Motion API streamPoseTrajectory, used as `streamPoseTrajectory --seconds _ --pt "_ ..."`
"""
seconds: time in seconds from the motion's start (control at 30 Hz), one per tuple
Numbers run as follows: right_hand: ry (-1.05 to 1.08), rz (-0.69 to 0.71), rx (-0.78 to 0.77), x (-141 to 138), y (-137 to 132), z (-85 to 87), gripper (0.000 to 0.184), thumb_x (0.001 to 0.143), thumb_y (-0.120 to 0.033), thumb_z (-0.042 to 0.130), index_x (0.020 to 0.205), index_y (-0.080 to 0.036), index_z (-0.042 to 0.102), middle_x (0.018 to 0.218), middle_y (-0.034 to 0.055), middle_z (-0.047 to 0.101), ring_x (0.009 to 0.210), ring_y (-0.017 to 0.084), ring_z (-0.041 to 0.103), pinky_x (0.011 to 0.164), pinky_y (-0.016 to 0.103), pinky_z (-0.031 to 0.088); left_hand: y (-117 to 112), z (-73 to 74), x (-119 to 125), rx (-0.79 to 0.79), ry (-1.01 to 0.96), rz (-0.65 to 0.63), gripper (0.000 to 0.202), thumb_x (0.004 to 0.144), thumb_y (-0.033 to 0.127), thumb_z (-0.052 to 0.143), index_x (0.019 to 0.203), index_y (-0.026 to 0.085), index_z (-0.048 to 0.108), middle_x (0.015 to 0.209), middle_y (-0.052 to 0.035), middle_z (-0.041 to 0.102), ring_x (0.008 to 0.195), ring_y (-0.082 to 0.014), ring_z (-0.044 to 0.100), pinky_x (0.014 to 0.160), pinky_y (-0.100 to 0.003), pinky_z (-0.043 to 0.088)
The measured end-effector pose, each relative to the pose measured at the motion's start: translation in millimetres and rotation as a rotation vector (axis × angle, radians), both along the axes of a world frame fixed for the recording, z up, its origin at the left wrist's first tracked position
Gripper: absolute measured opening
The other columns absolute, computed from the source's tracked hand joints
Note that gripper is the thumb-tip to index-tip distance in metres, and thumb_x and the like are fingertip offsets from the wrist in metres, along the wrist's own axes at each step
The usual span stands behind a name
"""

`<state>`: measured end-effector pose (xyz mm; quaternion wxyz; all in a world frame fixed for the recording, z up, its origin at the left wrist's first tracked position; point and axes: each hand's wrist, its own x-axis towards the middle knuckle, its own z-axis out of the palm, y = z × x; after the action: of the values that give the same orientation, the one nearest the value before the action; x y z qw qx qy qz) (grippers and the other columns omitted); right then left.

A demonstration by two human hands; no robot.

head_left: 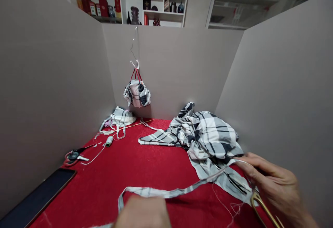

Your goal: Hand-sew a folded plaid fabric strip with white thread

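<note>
The right hand [273,183] pinches one end of a thin plaid cotton strip [156,192] with its fingers close together. The strip runs in a soft curve above the fuzzy red table cover [145,151] toward the left hand [142,214], which is blurred, so I cannot tell its fingers. Long dark shears [230,177] with a curved brass handle lie just below the right hand, on wrinkled grey-white checked cloth [210,134].

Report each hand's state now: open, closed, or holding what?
Left hand: blurred, partly out of view, cannot tell.
Right hand: closed, pinching a plaid fabric strip.
</note>
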<state>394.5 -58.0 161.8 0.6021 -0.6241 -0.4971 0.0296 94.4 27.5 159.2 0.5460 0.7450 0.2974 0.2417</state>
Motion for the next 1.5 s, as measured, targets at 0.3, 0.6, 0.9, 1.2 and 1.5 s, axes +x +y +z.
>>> streamPoseTrajectory --seconds 0.3,0.6,0.9,1.2,1.5 --pt "-0.137 -0.025 -0.073 33.0 -5.3 -4.6 0.021 0.068 -0.04 0.067 0.073 -0.021 0.074 0.073 0.0045 0.069 0.073 0.021 0.061 0.068 0.025 0.047 45.1 -54.3 53.0 -0.456 0.161 -0.323 0.064 0.072 0.07 0.04 0.068 0.011 0.063 0.048 -0.0009 0.052 0.039 -0.0101 0.042 0.043 -0.022 0.031" --pt "-0.234 0.209 -0.568 8.8 8.4 -34.9 0.032 0.072 -0.043 0.059 0.092 -0.02 0.07 0.069 0.0028 0.058 0.058 0.017 0.048 0.057 0.027 0.039 46.2 -37.0 22.5 -0.282 0.065 -0.152 0.03 0.071 0.042 0.059 0.075 0.012 0.061 0.051 0.0064 0.043 0.043 -0.0053 0.032 0.042 -0.018 0.022" --pt "0.281 0.997 -0.824 -75.8 71.2 -65.0 0.029 0.055 -0.033 0.074 0.077 -0.015 0.071 0.047 -0.0067 0.041 0.046 0.008 0.034 0.044 0.019 0.028 50.2 -36.3 10.8 -0.299 -0.043 -0.174 0.03 0.075 0.038 0.059 0.09 0.012 0.061 0.058 0.0045 0.047 0.047 -0.0054 0.035 0.045 -0.019 0.026" --pt "0.592 0.963 -0.789 -59.9 63.9 -84.0 0.026 0.058 -0.034 0.072 0.057 -0.016 0.053 0.036 -0.0102 0.035 0.034 0.004 0.023 0.034 0.017 0.015 61.7 -51.0 3.8 -0.237 -0.002 -0.151 0.027 0.069 0.023 0.064 0.092 0.012 0.057 0.066 0.0049 0.05 0.056 -0.0064 0.04 0.053 -0.019 0.03" --pt "0.617 0.914 -0.637 -55.3 47.4 -56.2 0.027 0.066 -0.033 0.066 0.054 -0.014 0.05 0.047 -0.0068 0.034 0.043 0.005 0.023 0.041 0.021 0.014 58.6 -40.3 2.0 -0.216 0.054 -0.089 0.019 0.069 0.03 0.062 0.071 0.012 0.061 0.059 0.0043 0.049 0.053 -0.007 0.037 0.05 -0.019 0.026"
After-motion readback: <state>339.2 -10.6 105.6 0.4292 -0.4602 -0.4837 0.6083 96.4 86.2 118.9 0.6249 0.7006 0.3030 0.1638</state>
